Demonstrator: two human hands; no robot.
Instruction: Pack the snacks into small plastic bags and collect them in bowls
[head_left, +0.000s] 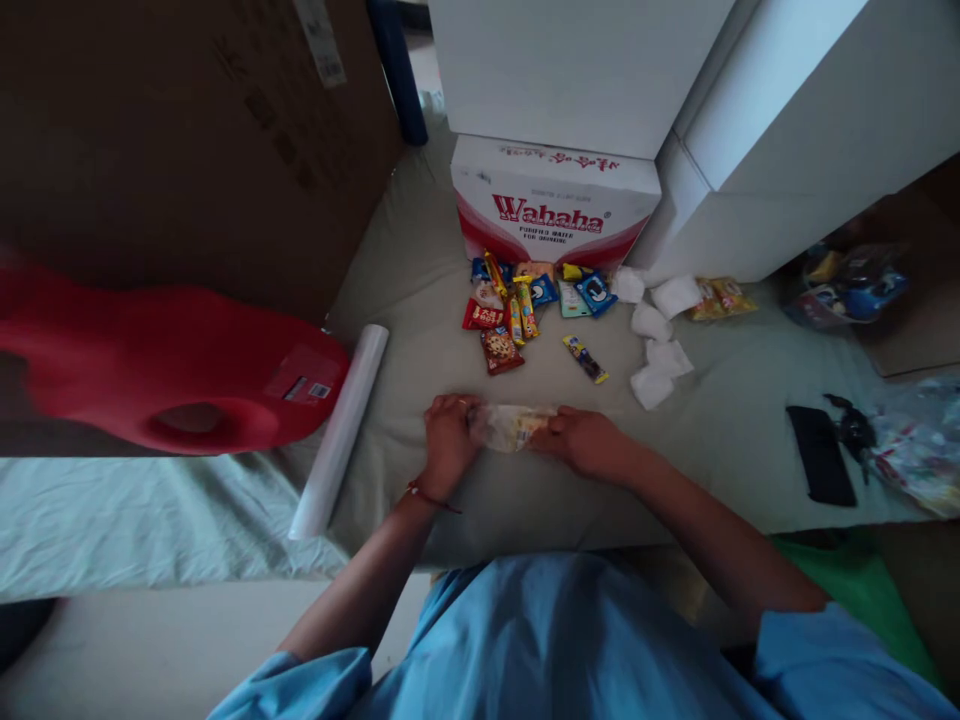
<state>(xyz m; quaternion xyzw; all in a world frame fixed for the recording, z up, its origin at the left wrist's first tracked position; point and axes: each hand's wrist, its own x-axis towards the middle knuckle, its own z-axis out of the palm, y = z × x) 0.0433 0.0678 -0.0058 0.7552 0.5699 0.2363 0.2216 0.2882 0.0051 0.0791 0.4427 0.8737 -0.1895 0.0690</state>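
Observation:
Between my two hands, just above the cloth near its front edge, is a clear plastic bag (499, 425) with a small yellowish packet showing inside its right part. My left hand (450, 435) is closed on the bag's left end. On the other end, my right hand (581, 438) pinches the plastic beside the packet. Beyond my hands lies a pile of wrapped snacks (517, 305) in red, blue and yellow. A single yellow-and-dark snack bar (585, 359) lies apart from them. Several white crumpled pieces (651, 388) sit to its right.
A Wahaba-style printed carton (555, 205) stands behind the snacks under white boxes. Left are a red plastic jug (187, 370) and a white roll (341, 430). Right are yellow packets (721, 298), a black phone (820, 455), keys (853, 430) and a clear bag (922, 440).

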